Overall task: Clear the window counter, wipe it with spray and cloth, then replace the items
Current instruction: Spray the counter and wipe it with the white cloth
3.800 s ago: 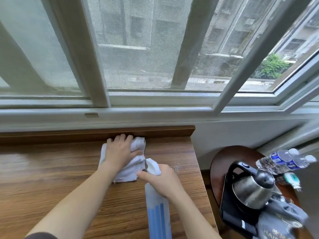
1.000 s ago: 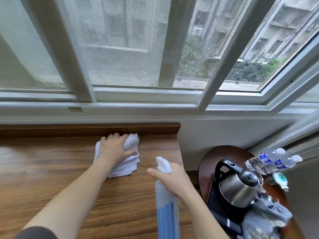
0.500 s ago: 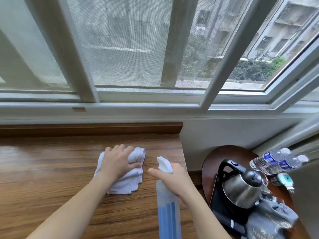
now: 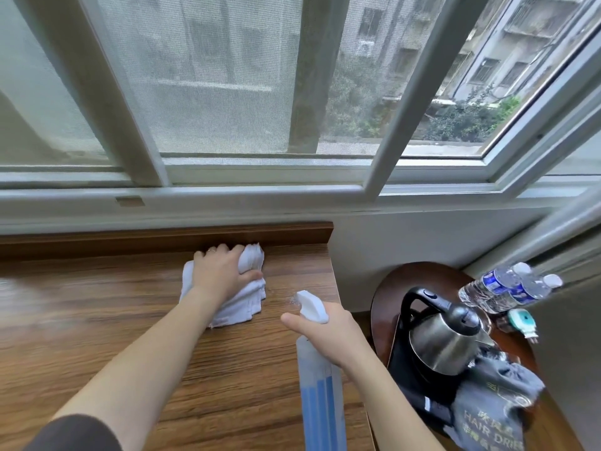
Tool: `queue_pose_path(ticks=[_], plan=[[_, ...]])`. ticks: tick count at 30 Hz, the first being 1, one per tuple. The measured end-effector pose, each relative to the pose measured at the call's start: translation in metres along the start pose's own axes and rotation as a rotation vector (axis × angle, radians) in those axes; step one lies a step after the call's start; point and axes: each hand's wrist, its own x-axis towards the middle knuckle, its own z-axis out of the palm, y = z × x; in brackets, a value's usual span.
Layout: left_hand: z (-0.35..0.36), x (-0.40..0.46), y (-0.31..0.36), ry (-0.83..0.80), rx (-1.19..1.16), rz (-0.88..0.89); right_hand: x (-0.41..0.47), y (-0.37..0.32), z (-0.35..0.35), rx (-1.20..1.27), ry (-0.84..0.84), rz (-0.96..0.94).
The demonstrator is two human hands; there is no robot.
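My left fingers (image 4: 224, 252) press cloth (image 4: 240, 304) at bench (image 4: 97, 320) back edge, frame centre; right hand (image 4: 328, 333) grips spray bottle (image 4: 320, 395). Wiping step; next probably sweep rightward over droplets.

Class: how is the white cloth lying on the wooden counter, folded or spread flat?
Folded. The white cloth shows stacked layered edges on its right side, under the left hand pressing it on the counter.

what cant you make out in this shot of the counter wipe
Head view only:
- spray bottle: bottom cut off by the lower edge; trigger hidden under the right hand.
- cloth: middle covered by the left hand.
- counter: left end runs past the frame.
- bag: print cut off, blurred.
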Motion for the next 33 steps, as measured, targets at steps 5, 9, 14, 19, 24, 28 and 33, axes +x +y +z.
queue_pose_path(ticks=[5,9,14,19,24,28,33], plan=[[0.011,-0.044,0.008,0.076,0.003,0.128,-0.003,0.003,0.002,0.035,0.002,0.002],[0.021,-0.077,0.015,0.123,0.006,0.159,-0.004,0.003,0.005,0.017,-0.024,-0.009],[0.023,-0.063,0.012,0.176,-0.02,0.135,-0.004,0.006,0.005,0.022,-0.024,-0.017],[0.019,-0.022,0.013,0.161,0.01,0.093,-0.006,0.013,-0.001,0.001,-0.045,-0.014],[0.003,0.012,0.022,0.079,0.041,0.035,-0.005,0.023,-0.007,-0.009,-0.024,0.009],[0.003,0.017,0.025,0.066,0.053,0.036,-0.007,0.031,-0.01,-0.018,-0.029,0.016],[0.007,0.001,0.027,0.107,0.021,0.055,-0.01,0.033,-0.011,0.0,-0.02,0.038]])
